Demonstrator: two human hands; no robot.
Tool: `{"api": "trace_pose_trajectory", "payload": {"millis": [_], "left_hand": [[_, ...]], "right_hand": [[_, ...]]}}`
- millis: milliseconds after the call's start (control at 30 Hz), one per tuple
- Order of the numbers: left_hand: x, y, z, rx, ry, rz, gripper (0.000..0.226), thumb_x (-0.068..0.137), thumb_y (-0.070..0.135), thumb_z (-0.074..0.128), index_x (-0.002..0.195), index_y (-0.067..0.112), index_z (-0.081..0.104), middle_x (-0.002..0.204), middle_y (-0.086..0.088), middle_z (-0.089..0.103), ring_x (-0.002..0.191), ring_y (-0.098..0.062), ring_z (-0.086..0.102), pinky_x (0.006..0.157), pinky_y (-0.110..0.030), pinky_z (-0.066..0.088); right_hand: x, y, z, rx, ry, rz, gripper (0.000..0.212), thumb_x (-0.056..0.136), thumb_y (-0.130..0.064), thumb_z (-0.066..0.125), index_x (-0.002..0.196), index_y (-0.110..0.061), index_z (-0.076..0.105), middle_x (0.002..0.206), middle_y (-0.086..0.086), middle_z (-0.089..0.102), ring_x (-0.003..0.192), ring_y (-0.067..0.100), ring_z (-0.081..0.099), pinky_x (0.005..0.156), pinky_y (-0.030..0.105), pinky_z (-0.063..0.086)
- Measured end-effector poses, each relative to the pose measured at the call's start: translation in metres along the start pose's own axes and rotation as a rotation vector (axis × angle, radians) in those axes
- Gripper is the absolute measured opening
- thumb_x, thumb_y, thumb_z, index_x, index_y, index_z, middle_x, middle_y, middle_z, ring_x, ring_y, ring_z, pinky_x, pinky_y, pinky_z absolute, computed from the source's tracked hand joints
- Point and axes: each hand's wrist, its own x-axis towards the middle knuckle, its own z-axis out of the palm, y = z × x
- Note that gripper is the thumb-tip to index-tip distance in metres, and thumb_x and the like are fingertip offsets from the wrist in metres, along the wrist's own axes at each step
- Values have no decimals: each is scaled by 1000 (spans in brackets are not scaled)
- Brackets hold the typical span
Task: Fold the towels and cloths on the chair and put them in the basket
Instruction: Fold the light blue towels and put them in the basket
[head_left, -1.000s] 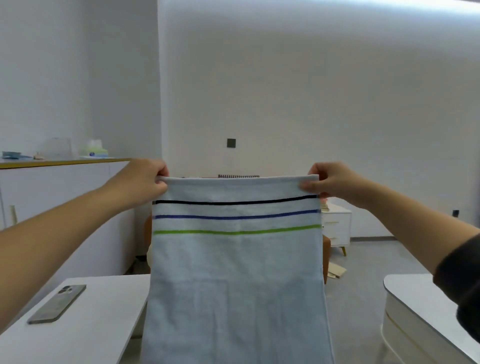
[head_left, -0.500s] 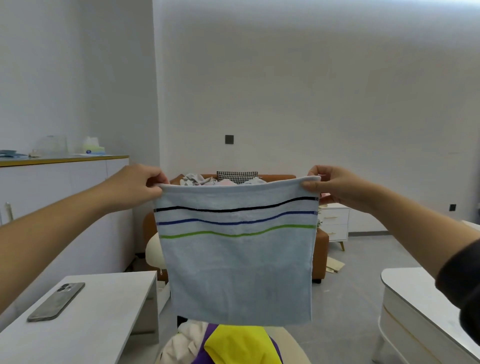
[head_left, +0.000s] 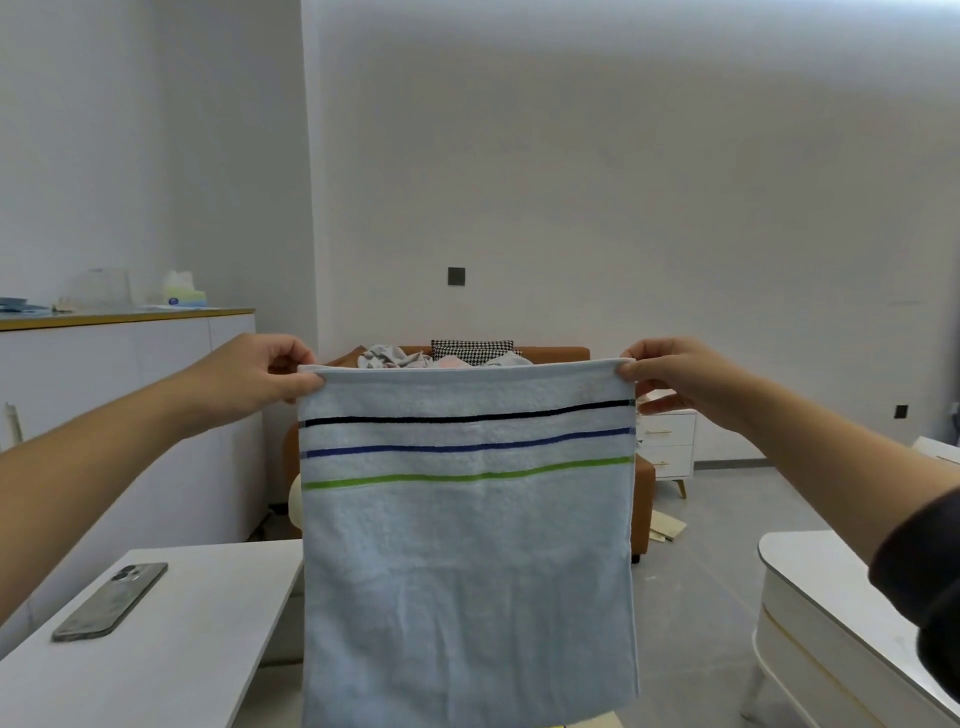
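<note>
The person holds a light blue towel (head_left: 467, 561) up in the air, out in front. The left hand (head_left: 254, 376) pinches its top left corner, with the thumb in front and the fingers curled behind. The right hand (head_left: 675, 376) pinches the top right corner the same way. The top edge is pulled straight between both hands, and the towel hangs flat below them. It has a black, a blue and a green stripe. Behind it, more cloths (head_left: 410, 357) lie on a brown chair (head_left: 550, 353). A phone (head_left: 110, 601) lies on the white table (head_left: 208, 623) to the left.
</note>
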Motion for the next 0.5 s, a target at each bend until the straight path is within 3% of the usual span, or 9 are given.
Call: {"api": "trace_pose_trajectory", "payload": {"millis": [200, 267, 367, 433, 500], "left_hand": [[-2, -4, -4, -18, -14, -5, 10, 86, 18, 64, 81, 10, 62, 77, -10, 62, 73, -21, 56, 71, -30, 47], [-3, -6, -6, -47, -27, -4, 24, 79, 32, 71, 80, 10, 62, 74, -8, 62, 71, -19, 56, 72, -33, 47], [-6, -9, -9, -75, -38, 0, 65, 41, 74, 75, 71, 18, 64, 66, 1, 62, 64, -10, 57, 66, -26, 48], [-5, -12, -10, -90, -50, 11, 74, 31, 82, 70, 69, 18, 64, 63, 5, 61, 63, -8, 57, 64, -23, 49], [-4, -11, -9, -115, -62, 15, 75, 35, 78, 72, 71, 14, 63, 63, 5, 62, 65, -10, 59, 62, -23, 51]], "right_hand": [[2, -1, 5, -7, 40, 12, 3, 90, -10, 58, 88, -9, 59, 92, 11, 62, 80, 21, 61, 66, 28, 56], [2, 0, 7, -12, 51, 4, 5, 90, -10, 57, 87, -9, 60, 91, 11, 62, 80, 21, 61, 69, 30, 56], [2, 2, 10, -43, 78, -10, 10, 91, -12, 55, 85, -10, 62, 90, 10, 62, 80, 22, 60, 72, 33, 56], [3, 3, 12, -57, 91, -18, 11, 91, -11, 55, 84, -10, 63, 90, 10, 62, 83, 23, 60, 74, 35, 56], [3, 2, 14, -50, 101, -21, 12, 91, -10, 54, 83, -10, 63, 89, 10, 62, 83, 23, 60, 75, 35, 56]]}}
